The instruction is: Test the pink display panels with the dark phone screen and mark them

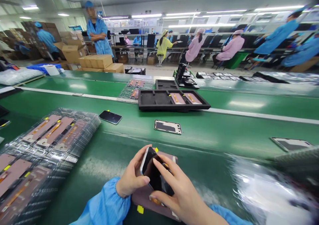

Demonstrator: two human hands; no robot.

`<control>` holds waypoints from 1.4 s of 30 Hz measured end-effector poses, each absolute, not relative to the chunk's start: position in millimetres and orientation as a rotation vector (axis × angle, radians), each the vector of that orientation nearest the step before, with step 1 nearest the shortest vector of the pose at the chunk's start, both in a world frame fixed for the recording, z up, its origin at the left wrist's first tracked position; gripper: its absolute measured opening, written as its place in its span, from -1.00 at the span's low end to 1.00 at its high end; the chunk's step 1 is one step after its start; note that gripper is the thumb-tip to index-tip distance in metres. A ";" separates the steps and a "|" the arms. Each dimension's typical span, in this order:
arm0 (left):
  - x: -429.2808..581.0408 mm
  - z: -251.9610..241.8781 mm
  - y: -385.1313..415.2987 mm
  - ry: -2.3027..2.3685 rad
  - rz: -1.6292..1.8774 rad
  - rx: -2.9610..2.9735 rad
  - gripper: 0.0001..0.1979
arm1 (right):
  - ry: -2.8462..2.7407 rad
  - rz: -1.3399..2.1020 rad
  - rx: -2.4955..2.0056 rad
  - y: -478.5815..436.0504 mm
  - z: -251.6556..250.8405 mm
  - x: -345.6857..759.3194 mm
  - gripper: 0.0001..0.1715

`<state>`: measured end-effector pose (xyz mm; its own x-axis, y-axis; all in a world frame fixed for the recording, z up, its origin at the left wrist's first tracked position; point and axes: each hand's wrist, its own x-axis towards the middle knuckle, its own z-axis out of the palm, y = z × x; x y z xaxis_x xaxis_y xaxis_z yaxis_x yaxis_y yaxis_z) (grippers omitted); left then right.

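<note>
Both hands are together at one phone [155, 178], which sits tilted on the wearer's side of the tray [161, 106]. The left hand [132, 178] is clamped on its edge, thumb in front; the right hand [183, 191] lays fingertips on the dark screen. Whether the right thumb also pinches the lower edge, I cannot tell. Under the phone, also nearer than the tray, is a pink panel [141, 195] with a yellow tab [140, 209].

The likeliest trouble is a slip: if the left grip loosens while the right fingers press, the phone could drop onto the panel and scratch or dent it. Uneven pressure might crack the glass, and bare fingertips could smudge it. A sleeve [102, 201] brushing the tab might drag the panel sideways.

Between tray and hands, a loose frame [168, 126] lies flat; a careless reach could knock it. Left of the tray and nearer, the clear trays [94, 120] carry more panels, which an elbow swung wide might jostle.
</note>
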<state>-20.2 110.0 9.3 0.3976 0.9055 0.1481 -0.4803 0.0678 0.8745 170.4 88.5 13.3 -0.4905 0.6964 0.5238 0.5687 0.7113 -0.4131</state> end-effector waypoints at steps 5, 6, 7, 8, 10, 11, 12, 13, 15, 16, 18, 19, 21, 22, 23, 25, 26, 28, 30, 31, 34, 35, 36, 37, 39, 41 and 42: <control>-22.7 8.8 111.6 0.478 1.090 1.104 -0.17 | -2.222 0.270 -0.932 88.9 15.4 171.4 -0.26; -23.4 8.5 111.9 0.475 1.086 1.112 -0.17 | -2.220 0.275 -0.929 88.8 15.9 171.6 -0.26; -24.2 8.2 112.3 0.472 1.082 1.119 -0.17 | -2.219 0.280 -0.926 88.5 16.6 171.7 -0.26; -24.9 7.8 112.5 0.473 1.077 1.125 -0.16 | -2.219 0.287 -0.924 88.2 17.3 171.9 -0.26; -26.1 7.0 112.9 0.480 1.066 1.138 -0.15 | -2.217 0.302 -0.923 87.5 18.8 172.2 -0.25; -26.5 6.8 113.0 0.484 1.062 1.143 -0.14 | -2.216 0.309 -0.923 87.3 19.5 172.3 -0.25; -26.7 6.7 113.0 0.488 1.062 1.148 -0.14 | -2.214 0.317 -0.921 87.1 20.2 172.5 -0.25; -26.8 6.7 112.9 0.495 1.064 1.150 -0.14 | -2.211 0.325 -0.921 87.2 20.9 172.6 -0.24; -26.8 6.9 112.8 0.509 1.067 1.146 -0.14 | -2.208 0.339 -0.919 87.6 22.0 172.9 -0.24; -26.8 7.1 112.7 0.514 1.067 1.142 -0.14 | -2.208 0.343 -0.918 88.0 22.5 173.0 -0.23; -26.9 7.2 112.6 0.518 1.064 1.132 -0.14 | -2.212 0.343 -0.921 88.6 23.3 173.2 -0.22; -27.0 7.1 112.7 0.518 1.063 1.130 -0.14 | -2.216 0.339 -0.925 88.8 23.6 173.4 -0.22; -27.6 6.5 112.9 0.519 1.060 1.131 -0.13 | -2.221 0.327 -0.933 89.0 24.0 173.5 -0.22; -28.0 6.2 113.0 0.521 1.058 1.135 -0.13 | -2.223 0.323 -0.936 89.0 24.1 173.5 -0.22; -28.3 6.0 113.1 0.523 1.056 1.140 -0.13 | -2.222 0.322 -0.941 88.9 24.3 173.5 -0.22; -28.4 6.4 113.2 0.531 1.055 1.145 -0.13 | -2.219 0.321 -0.944 88.9 24.7 173.3 -0.22; -28.2 7.1 113.1 0.535 1.056 1.146 -0.13 | -2.218 0.321 -0.941 88.9 24.9 173.2 -0.21; -27.3 9.2 112.6 0.540 1.053 1.148 -0.13 | -2.218 0.323 -0.940 88.7 25.1 173.3 -0.20; -26.2 11.6 111.9 0.538 1.048 1.142 -0.14 | -2.217 0.327 -0.942 88.0 24.9 173.7 -0.18; -25.9 12.5 111.7 0.535 1.046 1.135 -0.14 | -2.219 0.330 -0.945 87.6 24.6 174.1 -0.17; -27.0 13.2 112.3 0.526 1.030 1.121 -0.15 | -2.229 0.338 -0.948 86.9 23.7 175.3 -0.16; -28.1 12.7 112.8 0.528 1.022 1.124 -0.14 | -2.233 0.338 -0.946 87.0 23.6 175.6 -0.16; -29.3 12.1 113.5 0.532 1.016 1.130 -0.13 | -2.236 0.333 -0.942 87.3 23.8 175.8 -0.16; -30.4 11.3 114.1 0.537 1.010 1.133 -0.12 | -2.238 0.327 -0.938 87.8 24.2 175.9 -0.16; -31.7 9.8 114.7 0.543 0.998 1.119 -0.10 | -2.241 0.312 -0.929 88.6 25.6 175.5 -0.15; -30.4 8.6 113.7 0.534 0.996 1.075 -0.10 | -2.241 0.299 -0.925 88.5 27.0 174.5 -0.15; -28.6 8.2 112.6 0.525 1.000 1.046 -0.12 | -2.240 0.293 -0.921 88.0 27.4 173.9 -0.16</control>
<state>-28.6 112.6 8.2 0.4782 0.8740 0.0866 -0.4248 0.1438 0.8938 173.9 88.0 27.4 -0.5125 0.6890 0.5125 0.5340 0.7231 -0.4381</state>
